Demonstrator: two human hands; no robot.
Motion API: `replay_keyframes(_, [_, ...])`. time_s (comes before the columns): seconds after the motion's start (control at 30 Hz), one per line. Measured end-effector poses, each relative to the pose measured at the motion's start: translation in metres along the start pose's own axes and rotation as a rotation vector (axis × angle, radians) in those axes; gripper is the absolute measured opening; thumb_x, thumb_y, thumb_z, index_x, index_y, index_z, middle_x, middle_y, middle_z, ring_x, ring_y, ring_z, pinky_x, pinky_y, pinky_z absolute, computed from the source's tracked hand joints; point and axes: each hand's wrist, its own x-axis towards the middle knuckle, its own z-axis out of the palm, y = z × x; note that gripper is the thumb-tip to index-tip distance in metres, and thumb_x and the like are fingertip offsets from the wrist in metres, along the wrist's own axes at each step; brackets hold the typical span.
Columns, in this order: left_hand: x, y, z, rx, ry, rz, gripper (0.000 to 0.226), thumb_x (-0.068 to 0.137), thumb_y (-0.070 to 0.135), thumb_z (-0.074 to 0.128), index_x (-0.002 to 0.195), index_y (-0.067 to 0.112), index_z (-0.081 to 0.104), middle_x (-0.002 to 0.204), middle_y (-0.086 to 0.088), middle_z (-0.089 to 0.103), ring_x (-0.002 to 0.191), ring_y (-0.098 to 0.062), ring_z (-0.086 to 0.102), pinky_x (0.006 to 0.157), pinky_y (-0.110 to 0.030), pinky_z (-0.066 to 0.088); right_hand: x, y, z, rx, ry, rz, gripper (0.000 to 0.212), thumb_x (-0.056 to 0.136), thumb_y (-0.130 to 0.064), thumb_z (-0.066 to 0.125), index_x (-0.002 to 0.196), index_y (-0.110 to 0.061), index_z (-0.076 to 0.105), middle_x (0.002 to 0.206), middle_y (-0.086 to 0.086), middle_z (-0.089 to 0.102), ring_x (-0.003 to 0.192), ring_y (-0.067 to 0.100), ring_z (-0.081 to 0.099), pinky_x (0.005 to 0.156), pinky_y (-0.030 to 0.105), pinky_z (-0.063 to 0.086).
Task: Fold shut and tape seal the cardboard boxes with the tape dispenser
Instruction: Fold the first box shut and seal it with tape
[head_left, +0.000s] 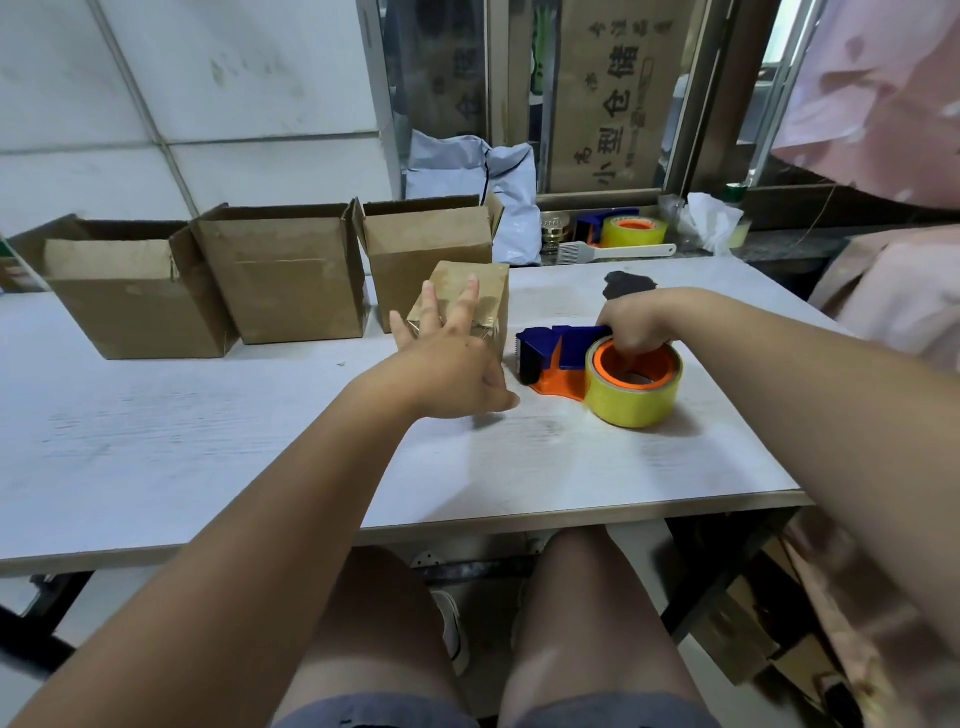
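The left hand (447, 358) spreads open over the small taped-shut box (488, 291), glossy brown; the right hand (631, 325) grips the blue-orange tape dispenser (550, 353) on the counter (208, 441).

The only readable writing stands on a brown cardboard sheet (613, 93) upright behind the window frame at the back. Four large black Chinese characters, turned on their side and running from bottom to top, read 小型仓储. A line of small print runs along them on the right, too small to read. Smaller brush-style characters stand to their left and across the top of the sheet; one looks like 高, the others cannot be made out. A second sheet (452, 78) further left, dim behind glass, shows faint large characters that seem to be 仓储 again.
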Motion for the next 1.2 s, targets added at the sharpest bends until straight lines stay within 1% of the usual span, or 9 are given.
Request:
replay_keyframes(0.07, [-0.001, 0.006, 0.01, 0.047, 0.202, 0.045, 0.031, 0.082, 0.059, 0.059, 0.084, 0.032, 0.073, 0.157, 0.004, -0.024, 0.139, -0.037, -0.03, 0.109, -0.065, -0.012, 0.001, 0.002, 0.002, 0.037, 0.0, 0.004, 0.027, 0.085, -0.014, 0.062, 0.113, -0.015, 0.059, 0.098, 0.005, 0.06, 0.093, 0.025, 0.06, 0.074, 0.033, 0.051])
replay_keyframes(0.13, [-0.003, 0.017, 0.024, -0.009, 0.501, 0.109, 0.032, 0.081, 0.06, 0.06, 0.078, 0.03, 0.069, 0.158, 0.0, 0.01, 0.145, -0.033, 0.0, 0.112, -0.057, 0.004, 0.001, 0.003, 0.003, 0.065, 0.011, 0.008, 0.03, 0.085, -0.013, 0.062, 0.115, -0.014, 0.059, 0.098, 0.005, 0.059, 0.092, 0.025, 0.06, 0.073, 0.033, 0.05])
replay_keyframes(0.2, [-0.006, 0.03, 0.037, -0.192, 0.647, 0.156, 0.038, 0.08, 0.057, 0.063, 0.087, 0.02, 0.067, 0.132, -0.003, 0.047, 0.122, -0.024, 0.043, 0.1, -0.044, 0.036, 0.001, 0.004, 0.004, 0.082, 0.016, 0.013, 0.031, 0.085, -0.012, 0.062, 0.115, -0.014, 0.059, 0.098, 0.005, 0.059, 0.092, 0.025, 0.059, 0.073, 0.033, 0.05])
replay_keyframes(0.23, [-0.007, 0.037, 0.044, -0.305, 0.597, 0.154, 0.043, 0.079, 0.057, 0.064, 0.095, 0.017, 0.064, 0.118, 0.0, 0.052, 0.106, -0.019, 0.051, 0.089, -0.038, 0.044, 0.001, 0.005, 0.005, 0.091, 0.019, 0.016, 0.031, 0.085, -0.012, 0.062, 0.116, -0.014, 0.059, 0.098, 0.005, 0.059, 0.092, 0.026, 0.06, 0.074, 0.033, 0.051])
replay_keyframes(0.37, [-0.001, 0.055, 0.067, -0.535, 0.247, 0.018, 0.052, 0.079, 0.047, 0.071, 0.115, 0.012, 0.058, 0.109, -0.001, 0.055, 0.1, -0.016, 0.053, 0.084, -0.028, 0.046, 0.001, 0.007, 0.008, 0.122, 0.033, 0.021, 0.03, 0.085, -0.011, 0.061, 0.114, -0.014, 0.059, 0.099, 0.006, 0.061, 0.095, 0.026, 0.062, 0.076, 0.034, 0.052])
replay_keyframes(0.47, [0.005, 0.058, 0.075, -0.657, 0.313, -0.032, 0.013, 0.087, 0.019, 0.066, 0.095, 0.008, 0.067, 0.096, -0.002, 0.062, 0.088, -0.016, 0.058, 0.073, -0.026, 0.046, 0.0, 0.009, 0.011, 0.137, 0.042, 0.013, 0.026, 0.085, -0.01, 0.06, 0.11, -0.016, 0.058, 0.097, 0.005, 0.06, 0.092, 0.025, 0.06, 0.072, 0.033, 0.049])
replay_keyframes(0.6, [0.006, 0.055, 0.069, -0.832, 0.321, -0.091, 0.009, 0.088, 0.013, 0.065, 0.079, 0.01, 0.066, 0.08, 0.002, 0.061, 0.069, -0.005, 0.051, 0.055, -0.009, 0.036, -0.004, 0.016, 0.016, 0.214, 0.065, 0.002, 0.016, 0.085, -0.008, 0.059, 0.097, -0.017, 0.055, 0.095, 0.006, 0.06, 0.088, 0.025, 0.059, 0.068, 0.032, 0.046])
replay_keyframes(0.8, [0.001, 0.053, 0.056, -0.628, 0.286, -0.046, 0.01, 0.087, 0.014, 0.066, 0.078, 0.011, 0.067, 0.083, -0.003, 0.066, 0.079, -0.017, 0.061, 0.07, -0.03, 0.052, -0.013, 0.037, 0.026, 0.528, 0.114, -0.056, 0.004, 0.083, -0.013, 0.066, 0.081, -0.014, 0.062, 0.08, 0.01, 0.062, 0.07, 0.021, 0.055, 0.057, 0.029, 0.043])
replay_keyframes(1.2, [-0.002, 0.045, 0.004, -0.33, 0.342, -0.067, 0.006, 0.086, 0.012, 0.065, 0.081, 0.014, 0.063, 0.082, -0.008, 0.063, 0.074, -0.026, 0.061, 0.064, -0.035, 0.053, -0.026, 0.046, 0.029, 0.966, 0.066, -0.191, 0.015, 0.088, 0.002, 0.057, 0.086, -0.012, 0.062, 0.076, 0.006, 0.063, 0.068, 0.019, 0.057, 0.062, 0.029, 0.045])
